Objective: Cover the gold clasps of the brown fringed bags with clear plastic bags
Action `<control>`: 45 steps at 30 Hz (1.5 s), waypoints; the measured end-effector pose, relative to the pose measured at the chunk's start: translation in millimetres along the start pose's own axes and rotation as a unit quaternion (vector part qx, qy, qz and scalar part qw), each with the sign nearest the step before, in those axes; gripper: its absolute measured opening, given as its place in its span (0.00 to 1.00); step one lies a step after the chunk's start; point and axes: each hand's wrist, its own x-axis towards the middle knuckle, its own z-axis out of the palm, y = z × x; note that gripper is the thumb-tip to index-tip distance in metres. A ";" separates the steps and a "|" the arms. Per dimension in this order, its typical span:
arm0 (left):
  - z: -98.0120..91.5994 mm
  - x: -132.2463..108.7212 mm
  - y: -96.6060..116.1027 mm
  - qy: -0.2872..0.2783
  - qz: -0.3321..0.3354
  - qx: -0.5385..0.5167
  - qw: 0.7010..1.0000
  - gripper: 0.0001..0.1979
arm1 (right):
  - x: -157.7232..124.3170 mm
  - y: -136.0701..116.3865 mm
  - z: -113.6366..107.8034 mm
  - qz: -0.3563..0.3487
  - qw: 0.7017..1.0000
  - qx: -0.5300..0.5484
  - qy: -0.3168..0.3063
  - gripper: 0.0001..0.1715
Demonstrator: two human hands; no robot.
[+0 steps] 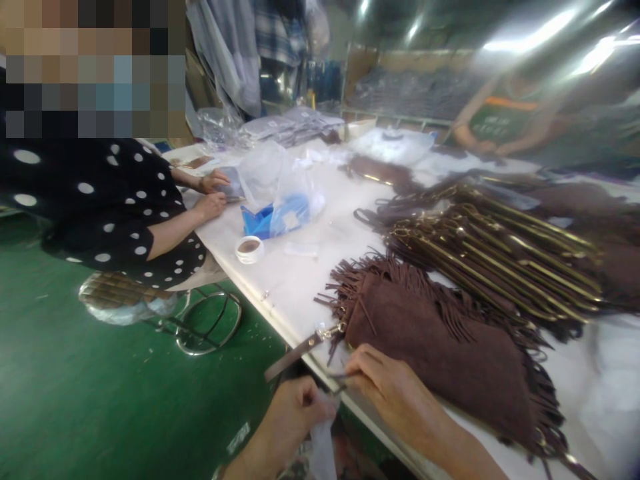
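Observation:
A dark brown fringed suede bag [430,340] lies on the white table in front of me. Its brown strap [295,358], on a metal clasp, hangs past the table edge. My right hand [395,393] is closed in a pinch at the bag's near corner, beside a thin dark strip [340,389] between my hands. My left hand [295,417] is off the edge, thumb and fingers pressed together on a whitish, soft-looking piece [323,447] that hangs down. Blur hides exactly what the right fingertips grip.
Several brown bags with gold zips [500,253] are piled at the right. A round white container [249,249] and a blue box [280,217] under clear plastic stand on the table [345,207]. A co-worker [100,200] works at the left, near a stool [120,300]; another person [510,117] is across.

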 end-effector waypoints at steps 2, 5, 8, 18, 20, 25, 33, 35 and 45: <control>0.5 1.9 -4.6 -0.016 -0.019 -0.056 0.998 0.20 | -0.3 0.3 -0.7 -0.004 1.000 0.010 0.004 0.07; -0.1 2.0 -6.3 -0.043 -0.045 -0.100 0.993 0.23 | -1.2 -0.7 -1.8 -0.001 1.000 0.011 -0.002 0.07; -0.3 0.2 -3.8 -0.043 -0.036 -0.115 0.992 0.23 | -1.6 -2.3 -2.5 -0.001 1.000 0.001 -0.009 0.06; 2.0 1.9 4.9 -0.050 0.017 -0.121 0.991 0.22 | 1.2 -2.8 -3.3 -0.025 0.998 -0.042 -0.026 0.09; 2.2 2.0 4.7 -0.046 0.028 -0.105 0.993 0.22 | 1.3 -2.0 -2.9 -0.029 0.998 -0.043 -0.030 0.09; 2.8 1.3 0.7 -0.016 0.042 -0.045 0.998 0.18 | 1.1 -2.4 -2.8 -0.020 0.998 -0.056 -0.035 0.09; 2.3 2.3 -1.9 -0.004 0.038 -0.023 0.999 0.16 | 3.0 -6.0 -8.2 -0.031 0.996 -0.077 -0.043 0.10; 2.3 3.3 -3.2 -0.011 0.033 -0.039 0.999 0.16 | 2.6 -5.2 -9.2 -0.040 0.995 -0.079 -0.047 0.11; 2.8 2.9 -0.1 -0.025 0.026 -0.051 0.998 0.15 | 4.1 -7.7 -10.2 -0.106 0.978 -0.166 -0.064 0.13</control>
